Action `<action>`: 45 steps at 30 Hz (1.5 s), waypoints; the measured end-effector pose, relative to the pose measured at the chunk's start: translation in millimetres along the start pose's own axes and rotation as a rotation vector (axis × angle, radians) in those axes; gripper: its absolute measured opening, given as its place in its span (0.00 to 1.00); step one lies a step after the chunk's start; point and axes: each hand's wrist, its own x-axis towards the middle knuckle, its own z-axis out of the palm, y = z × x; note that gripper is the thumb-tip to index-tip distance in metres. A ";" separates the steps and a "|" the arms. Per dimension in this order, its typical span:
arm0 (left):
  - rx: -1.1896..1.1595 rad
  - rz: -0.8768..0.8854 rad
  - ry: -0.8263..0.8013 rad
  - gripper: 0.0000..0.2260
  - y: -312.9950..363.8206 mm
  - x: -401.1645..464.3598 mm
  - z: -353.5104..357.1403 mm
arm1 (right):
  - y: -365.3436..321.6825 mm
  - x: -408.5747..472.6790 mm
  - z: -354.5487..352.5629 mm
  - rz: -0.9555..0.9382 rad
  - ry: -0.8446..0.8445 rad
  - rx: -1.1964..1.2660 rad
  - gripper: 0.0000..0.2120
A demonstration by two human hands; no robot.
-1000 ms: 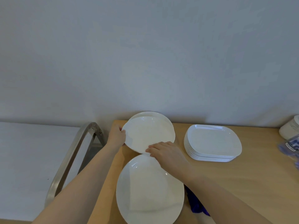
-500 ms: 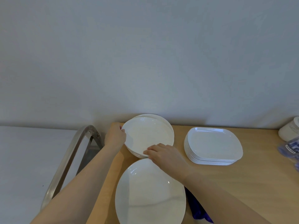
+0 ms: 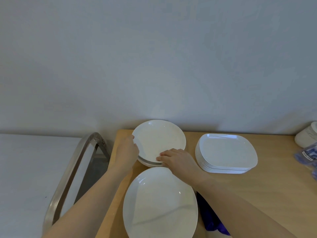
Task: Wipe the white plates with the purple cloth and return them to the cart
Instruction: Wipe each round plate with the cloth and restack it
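Head view, items as they lie. Top plate: round, white, now seated on the round stack at the back of the wooden top, against the wall; a second ago you held it tilted above that stack, half a second ago it was nearly down. Your left hand: at the plate's left rim, fingers curled round the edge, thumb on top, same hold as before. Your right hand: at the near rim, fingers bent over the edge and touching the plate; how firm the hold is, you cannot tell. Large plate: white, oval-looking, flat on the top just in front of the stack, under your right forearm, unmoved. Cloth: purple, bunched just right of the large plate, partly hidden by your right arm, unmoved. Square plates: white stack right of the round stack, apart from it. Metal rail: curved, left of the wooden top. White jar and blue packet: far right edge, cut off.
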 end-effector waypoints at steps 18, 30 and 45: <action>0.472 0.729 -0.250 0.13 -15.5 -18.4 8.5 | 0.1 15.3 -8.2 0.181 -0.198 0.298 0.15; 0.433 0.691 -0.193 0.11 -18.0 -29.3 13.6 | -11.2 1.0 -11.7 0.097 -0.137 0.073 0.16; 0.234 0.305 0.052 0.11 -16.1 -100.3 1.1 | -16.4 -113.3 -21.7 0.721 0.080 0.181 0.17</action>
